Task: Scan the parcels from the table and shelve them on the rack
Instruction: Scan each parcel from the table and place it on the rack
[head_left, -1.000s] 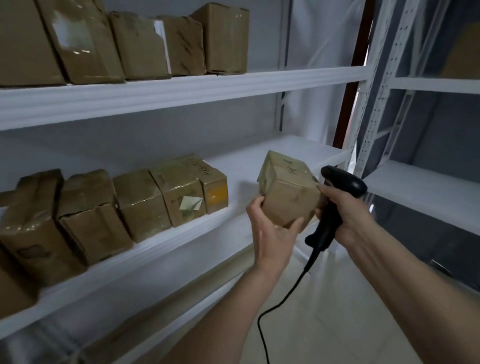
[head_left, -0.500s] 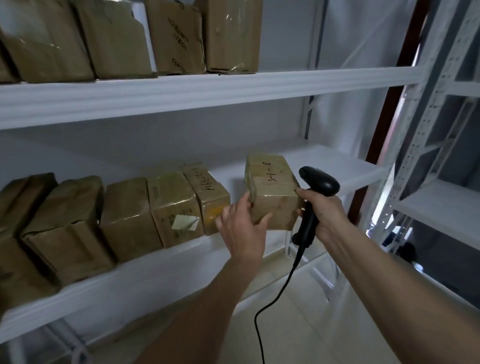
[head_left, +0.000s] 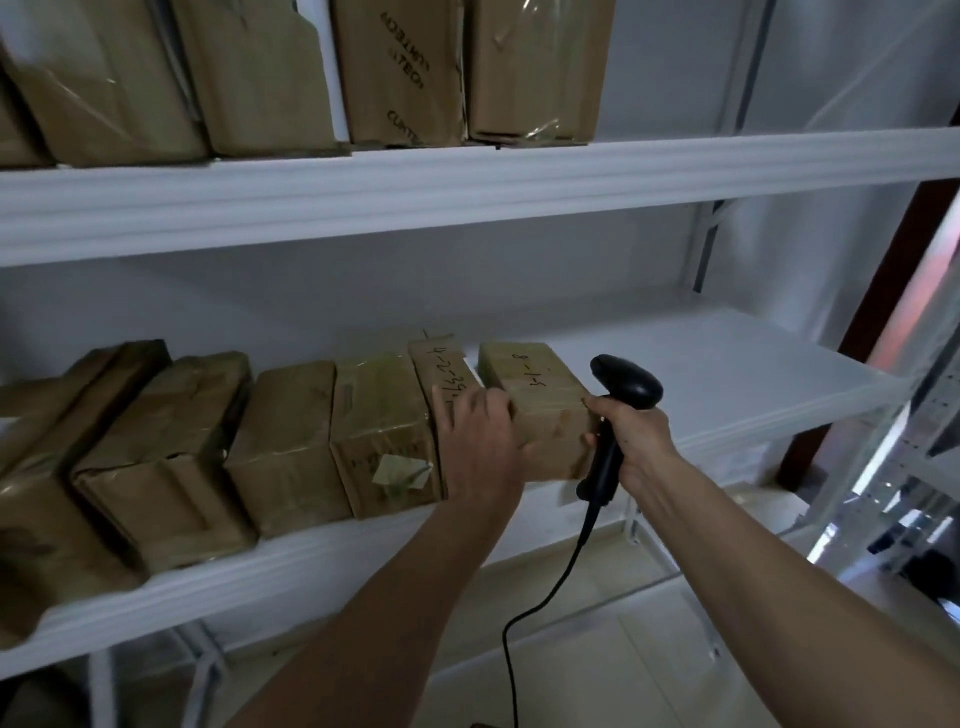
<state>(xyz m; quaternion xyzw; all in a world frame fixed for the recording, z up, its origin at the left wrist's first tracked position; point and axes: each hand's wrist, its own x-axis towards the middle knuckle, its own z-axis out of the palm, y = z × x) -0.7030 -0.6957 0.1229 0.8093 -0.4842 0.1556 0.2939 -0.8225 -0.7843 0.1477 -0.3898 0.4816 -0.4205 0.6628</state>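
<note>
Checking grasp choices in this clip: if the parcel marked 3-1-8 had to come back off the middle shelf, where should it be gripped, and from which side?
Probably by the front end of the parcel, from the aisle, fingers on its right face and top. Its left face sits close to the neighbouring parcel, while the shelf to its right is bare.

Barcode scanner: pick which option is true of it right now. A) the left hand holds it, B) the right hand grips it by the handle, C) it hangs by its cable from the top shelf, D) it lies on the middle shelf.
B: the right hand is wrapped round the handle of the black scanner, beside the parcel that the left hand presses onto the middle shelf.
</note>
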